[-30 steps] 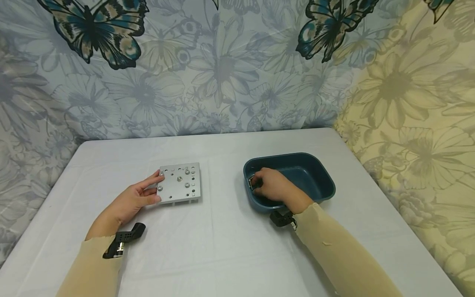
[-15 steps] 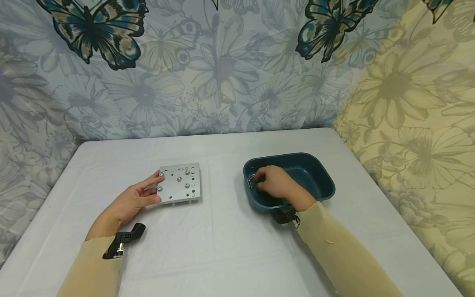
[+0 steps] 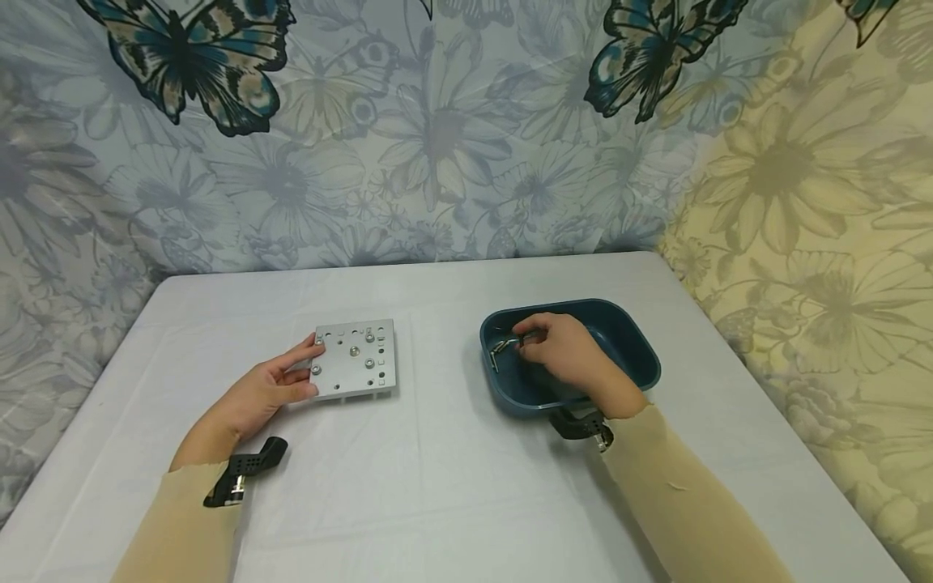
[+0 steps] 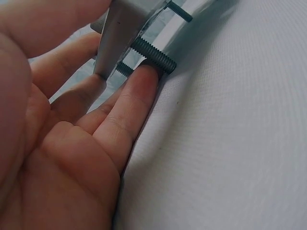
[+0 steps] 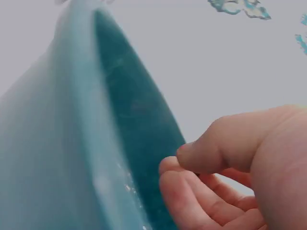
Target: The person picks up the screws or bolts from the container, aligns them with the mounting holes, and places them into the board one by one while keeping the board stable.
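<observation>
A silver metal plate with holes and several bolt heads on top sits at the left of the table, raised on its bolts. My left hand grips its left edge, thumb at the near corner. Threaded bolt ends stick out below the plate in the left wrist view, one beside a fingertip. Over the blue bin, my right hand pinches a small dark metal piece between thumb and fingers; most of it is hidden. Loose metal bolts lie at the bin's left end.
The white-covered table ends at a patterned cloth backdrop. A wrist camera mount sits under the left wrist. The bin's rim rises close to the right hand.
My right hand has risen and moved right within the bin, away from its left end, with a small metal piece in its fingers. The left hand and plate stay still.
</observation>
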Motion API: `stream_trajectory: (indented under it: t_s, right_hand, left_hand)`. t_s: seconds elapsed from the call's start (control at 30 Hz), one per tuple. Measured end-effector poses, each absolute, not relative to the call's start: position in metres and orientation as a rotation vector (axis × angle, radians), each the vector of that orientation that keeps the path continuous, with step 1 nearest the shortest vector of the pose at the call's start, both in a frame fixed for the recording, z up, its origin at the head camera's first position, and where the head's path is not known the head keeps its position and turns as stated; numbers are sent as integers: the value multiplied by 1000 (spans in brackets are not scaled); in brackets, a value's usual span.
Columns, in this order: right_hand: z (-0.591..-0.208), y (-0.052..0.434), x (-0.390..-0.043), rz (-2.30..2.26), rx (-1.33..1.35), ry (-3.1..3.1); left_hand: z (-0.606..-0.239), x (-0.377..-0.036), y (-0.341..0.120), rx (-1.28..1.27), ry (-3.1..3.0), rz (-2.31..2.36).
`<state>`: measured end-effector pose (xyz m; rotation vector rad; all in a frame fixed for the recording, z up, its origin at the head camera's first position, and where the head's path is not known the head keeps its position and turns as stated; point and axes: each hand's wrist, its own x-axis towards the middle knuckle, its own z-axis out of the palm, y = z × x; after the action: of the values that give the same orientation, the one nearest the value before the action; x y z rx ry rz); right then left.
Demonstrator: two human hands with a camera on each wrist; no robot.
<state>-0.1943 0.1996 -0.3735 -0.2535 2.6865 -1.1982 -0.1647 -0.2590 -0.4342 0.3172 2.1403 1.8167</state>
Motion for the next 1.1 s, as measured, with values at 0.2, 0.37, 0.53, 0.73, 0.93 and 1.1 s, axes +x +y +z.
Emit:
stream_trajectory:
  t_s: [0.2,0.37,0.53,0.73,0.93,1.1]
  right_hand:
    - [-370,205,-192,-1576,-81,2437]
    - [-372,206,-195,-1921,17,2113]
    - [-370,199,-200,-2151,38,1855]
    - [-363,184,-203,-2211,42,1788]
    - [-354,159,-207,-2211,66,1795]
    - [-348,130,-210,-2176,32,1806]
  left_hand:
    - [-434,-164,-259,309,2137,1825]
    - [-433,-163,-258,310,2140,1822]
    - [-433,-164,-258,305,2143,1815]
    - [-433,-164,-258,311,2148,1802]
    - [-434,-165,-258,322,2143,1809]
    - [-435,-165,-259,325,2145,1807]
